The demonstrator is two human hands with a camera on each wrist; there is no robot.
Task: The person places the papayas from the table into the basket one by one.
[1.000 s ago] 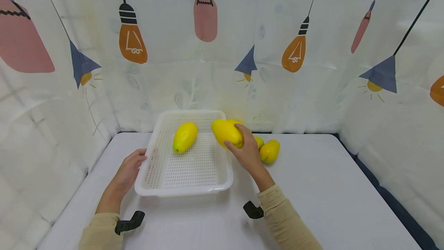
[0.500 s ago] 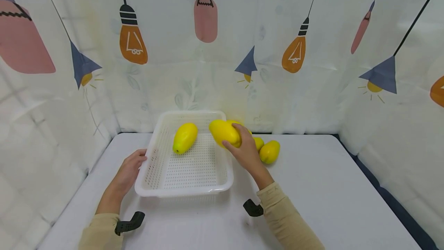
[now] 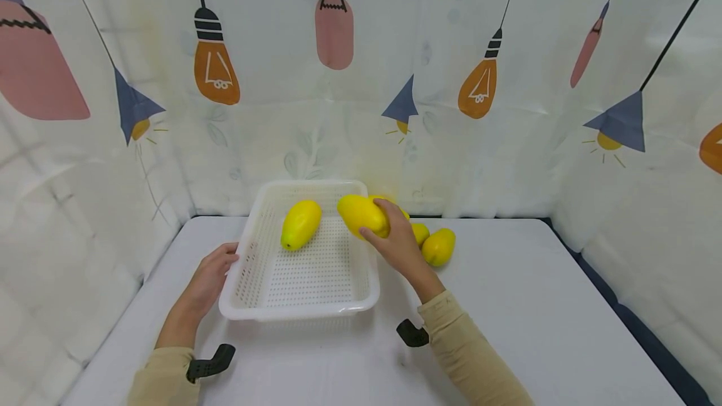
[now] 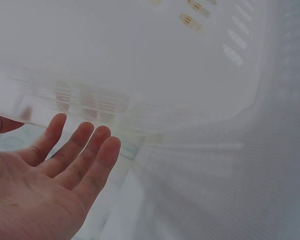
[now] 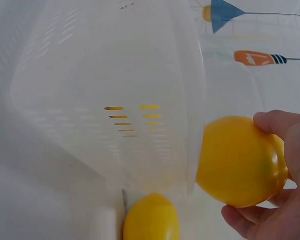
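Observation:
My right hand (image 3: 399, 242) grips a plump oval yellow fruit (image 3: 361, 215) at the right rim of a white perforated basket (image 3: 299, 313). The right wrist view shows the thumb and fingers around this smooth fruit (image 5: 240, 162), which overlaps the basket's rim (image 5: 196, 100). A second yellow fruit (image 3: 301, 224), longer and greenish at its near end, lies inside the basket. My left hand (image 3: 210, 277) is at the basket's left side. In the left wrist view that hand (image 4: 55, 175) has its fingers extended, with the fingertips at the basket's outer wall (image 4: 140, 60).
Right of the basket, several yellow fruits (image 3: 439, 247) lie on the white table (image 3: 536, 306), some partly hidden by the right hand. A white curtain (image 3: 361, 130) printed with lamps hangs behind the table's back edge.
My right hand has moved slightly left with the yellow fruit, bringing it a little further over the basket's right rim. The left hand and the basket hold their place.

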